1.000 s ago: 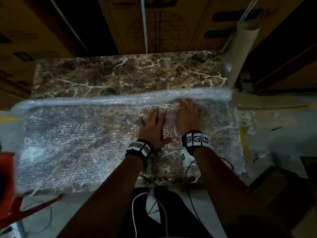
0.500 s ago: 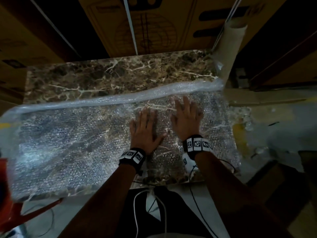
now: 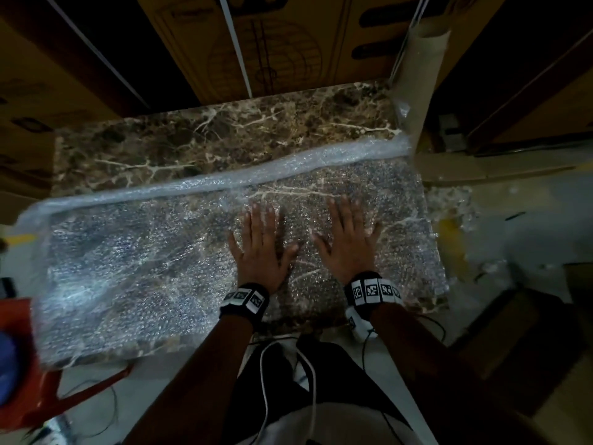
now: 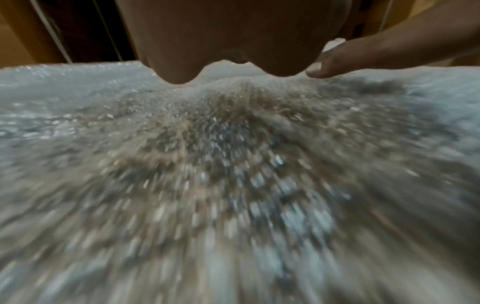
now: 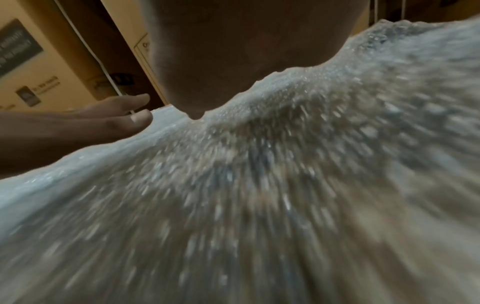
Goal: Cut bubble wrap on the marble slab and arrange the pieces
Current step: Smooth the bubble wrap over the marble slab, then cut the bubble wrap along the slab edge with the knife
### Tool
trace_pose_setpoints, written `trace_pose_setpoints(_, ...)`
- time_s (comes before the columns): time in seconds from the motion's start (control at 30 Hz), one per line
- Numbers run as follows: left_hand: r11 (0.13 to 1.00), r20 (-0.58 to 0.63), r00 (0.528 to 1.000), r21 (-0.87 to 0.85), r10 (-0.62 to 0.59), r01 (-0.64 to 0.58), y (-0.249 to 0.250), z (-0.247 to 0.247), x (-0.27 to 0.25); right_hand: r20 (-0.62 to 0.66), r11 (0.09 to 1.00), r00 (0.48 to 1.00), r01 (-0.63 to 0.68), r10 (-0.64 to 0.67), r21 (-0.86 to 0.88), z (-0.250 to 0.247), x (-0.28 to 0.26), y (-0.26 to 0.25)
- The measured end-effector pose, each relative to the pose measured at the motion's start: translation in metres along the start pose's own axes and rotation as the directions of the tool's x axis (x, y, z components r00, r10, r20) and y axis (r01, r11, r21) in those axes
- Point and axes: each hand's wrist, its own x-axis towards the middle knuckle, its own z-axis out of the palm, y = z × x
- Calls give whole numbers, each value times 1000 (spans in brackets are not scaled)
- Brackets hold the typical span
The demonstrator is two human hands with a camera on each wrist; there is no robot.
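Observation:
A clear bubble wrap sheet [image 3: 134,268] lies spread over the near half of the brown marble slab [image 3: 224,133], with its far edge curled into a low roll [image 3: 288,163]. My left hand [image 3: 260,248] lies flat on the sheet near the middle, fingers straight and spread. My right hand [image 3: 348,242] lies flat beside it to the right, also spread, a gap between the two. Both wrist views show blurred bubble wrap [image 4: 233,164] under the palms [image 5: 259,185]. No cutting tool is in view.
Cardboard boxes [image 3: 288,43] stand behind the slab. A cardboard tube [image 3: 420,78] leans at the far right corner. A red stool [image 3: 29,364] sits at the lower left. Loose bubble wrap scraps [image 3: 455,213] lie on the floor to the right. Cables [image 3: 288,380] hang near my legs.
Both hands have slid back toward me over the sheet and moved apart. The rolled far edge now lies more slanted, its right end farther away.

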Motion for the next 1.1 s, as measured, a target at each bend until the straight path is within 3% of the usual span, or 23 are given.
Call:
trace_pose_setpoints(0.1,1000,-13,1000,15,-17,17,-4,7,-20,7,999,999,-33,33,12,9,-22,4)
trace_pose_setpoints(0.27,999,105,994,-20,-37,39,-14,27,-52,43,995,996,-83,81,57,19,-55,14)
trace_pose_setpoints(0.43,998,162,985,-2,66,-67,-23,19,-54,16,997,1000,-17,15,74,-1,-60,26)
trace_pose_setpoints(0.57,987,150,976,17,158,-162,-8,-9,-63,-63,991,997,-45,53,125,-38,-92,31)
trace_pose_setpoints(0.83,929,158,916,-55,369,-365,83,-32,-88,-161,958,954,-222,252,184,-69,-185,47)
trace_pose_setpoints(1.1,803,172,785,-110,595,-585,215,-42,-124,-201,869,852,-439,483,228,-110,-248,132)
